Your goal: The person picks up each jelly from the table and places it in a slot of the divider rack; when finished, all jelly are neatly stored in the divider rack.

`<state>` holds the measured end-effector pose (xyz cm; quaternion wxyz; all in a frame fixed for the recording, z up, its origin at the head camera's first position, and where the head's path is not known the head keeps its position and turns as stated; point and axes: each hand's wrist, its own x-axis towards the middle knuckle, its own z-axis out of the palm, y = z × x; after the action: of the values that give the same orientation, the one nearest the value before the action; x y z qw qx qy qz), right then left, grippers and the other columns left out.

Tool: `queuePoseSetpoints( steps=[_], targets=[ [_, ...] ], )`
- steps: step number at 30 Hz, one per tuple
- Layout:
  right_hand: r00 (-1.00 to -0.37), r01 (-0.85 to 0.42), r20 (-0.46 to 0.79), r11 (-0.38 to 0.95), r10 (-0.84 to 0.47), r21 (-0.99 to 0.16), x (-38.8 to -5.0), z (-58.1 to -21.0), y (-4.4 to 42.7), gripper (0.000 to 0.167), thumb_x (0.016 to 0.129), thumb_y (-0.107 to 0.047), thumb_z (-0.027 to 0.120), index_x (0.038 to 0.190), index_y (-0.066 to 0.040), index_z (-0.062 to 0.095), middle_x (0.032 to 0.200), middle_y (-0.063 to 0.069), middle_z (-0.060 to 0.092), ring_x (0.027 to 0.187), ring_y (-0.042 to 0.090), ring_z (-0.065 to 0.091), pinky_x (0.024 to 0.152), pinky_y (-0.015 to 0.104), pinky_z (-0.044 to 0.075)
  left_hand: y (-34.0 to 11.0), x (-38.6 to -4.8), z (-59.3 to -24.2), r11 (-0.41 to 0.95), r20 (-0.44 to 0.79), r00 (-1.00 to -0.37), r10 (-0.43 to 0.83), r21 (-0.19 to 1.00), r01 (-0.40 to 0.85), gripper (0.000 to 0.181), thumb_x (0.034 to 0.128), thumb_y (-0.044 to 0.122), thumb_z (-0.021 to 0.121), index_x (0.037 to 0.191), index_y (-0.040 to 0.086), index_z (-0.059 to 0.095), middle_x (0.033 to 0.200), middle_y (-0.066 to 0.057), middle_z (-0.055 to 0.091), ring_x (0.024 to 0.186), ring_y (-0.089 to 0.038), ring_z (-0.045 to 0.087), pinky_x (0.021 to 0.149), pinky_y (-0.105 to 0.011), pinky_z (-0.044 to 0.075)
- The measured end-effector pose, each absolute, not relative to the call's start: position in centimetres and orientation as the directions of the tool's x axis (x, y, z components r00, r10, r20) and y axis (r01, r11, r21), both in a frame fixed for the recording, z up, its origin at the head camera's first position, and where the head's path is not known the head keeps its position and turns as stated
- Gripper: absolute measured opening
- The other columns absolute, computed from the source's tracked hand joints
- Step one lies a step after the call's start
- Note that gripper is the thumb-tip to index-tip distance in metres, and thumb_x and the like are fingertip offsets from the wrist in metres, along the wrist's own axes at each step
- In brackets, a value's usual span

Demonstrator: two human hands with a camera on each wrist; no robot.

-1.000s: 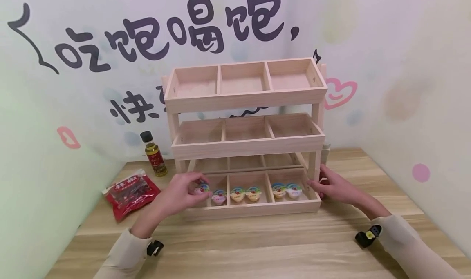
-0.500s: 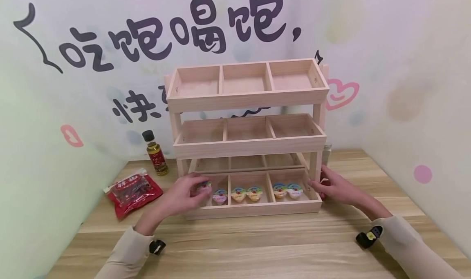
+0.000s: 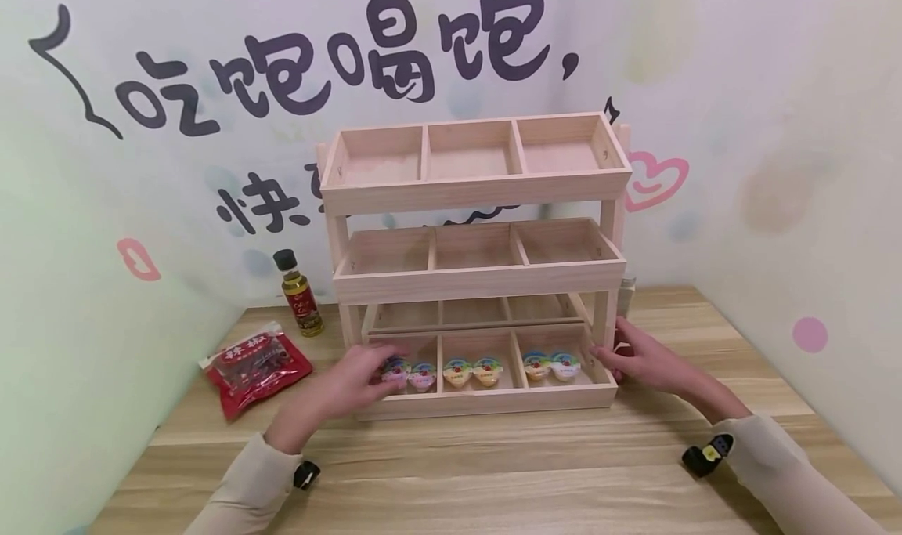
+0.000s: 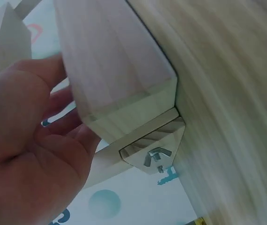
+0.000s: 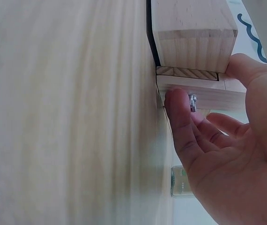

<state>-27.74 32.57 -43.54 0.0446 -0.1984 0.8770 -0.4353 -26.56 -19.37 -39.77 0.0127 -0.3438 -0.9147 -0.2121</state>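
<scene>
A wooden three-tier rack (image 3: pixel 479 283) stands on the table, each tray split into compartments. My left hand (image 3: pixel 348 382) reaches into the bottom tray's left compartment, thumb and fingers around a pink jelly cup (image 3: pixel 396 374). Another pink jelly cup (image 3: pixel 423 377) sits right beside it. Two orange jelly cups (image 3: pixel 472 373) lie in the middle compartment. The right one has an orange cup (image 3: pixel 537 366) and a whitish cup (image 3: pixel 565 367). At the rack's lower right side, my right hand (image 3: pixel 644 360) grips the frame, fingers by a metal bolt (image 5: pixel 192 103). The left wrist view hides the left fingertips.
A red bag of dried chillies (image 3: pixel 255 366) lies on the table left of the rack. Behind it stands an oil bottle (image 3: pixel 303 304) with a black cap. A small clear container (image 3: pixel 625 296) is partly hidden behind the rack's right side. Walls enclose the table.
My left hand has lowered the pink jelly cup and moved it slightly right, against its neighbour in the left compartment. The right hand stays at the rack's side.
</scene>
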Motion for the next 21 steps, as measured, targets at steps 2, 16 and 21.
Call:
queuePoseSetpoints(
  steps=[2,16,21],
  targets=[
    [-0.918,-0.308,0.094,0.543,-0.385,-0.782,-27.74,-43.56,32.60,0.078,0.109,-0.025,0.066,0.168,-0.003,0.020,0.143,0.030,0.054,0.111,0.034,0.064,0.077,0.032,0.060,-19.29,-26.54,-39.89,0.686,0.170,-0.770,0.616,0.364,0.630,0.042,0.1039,0.024,0.075,0.139,0.002,0.068,0.129,-0.012,0.077,0.105,-0.016,0.072,0.089,-0.038,0.062],
    [-0.917,-0.315,0.103,0.541,-0.386,-0.779,-27.69,-43.47,32.44,0.076,0.109,-0.025,0.066,0.167,-0.002,0.022,0.145,0.030,0.053,0.116,0.036,0.065,0.081,0.031,0.059,-19.52,-26.42,-39.51,0.722,0.146,-0.788,0.598,0.327,0.609,0.035,0.0984,0.020,0.081,0.126,-0.001,0.076,0.120,-0.016,0.080,0.101,-0.023,0.076,0.087,-0.041,0.063],
    [-0.916,-0.317,0.106,0.536,-0.387,-0.783,-27.51,-43.40,32.38,0.077,0.109,-0.023,0.067,0.167,-0.003,0.021,0.145,0.030,0.054,0.113,0.032,0.065,0.079,0.031,0.060,-19.54,-26.38,-39.37,0.730,0.112,-0.808,0.579,0.370,0.575,0.036,0.0982,0.023,0.082,0.127,0.002,0.075,0.121,-0.013,0.080,0.095,-0.016,0.071,0.086,-0.041,0.063]
  ],
)
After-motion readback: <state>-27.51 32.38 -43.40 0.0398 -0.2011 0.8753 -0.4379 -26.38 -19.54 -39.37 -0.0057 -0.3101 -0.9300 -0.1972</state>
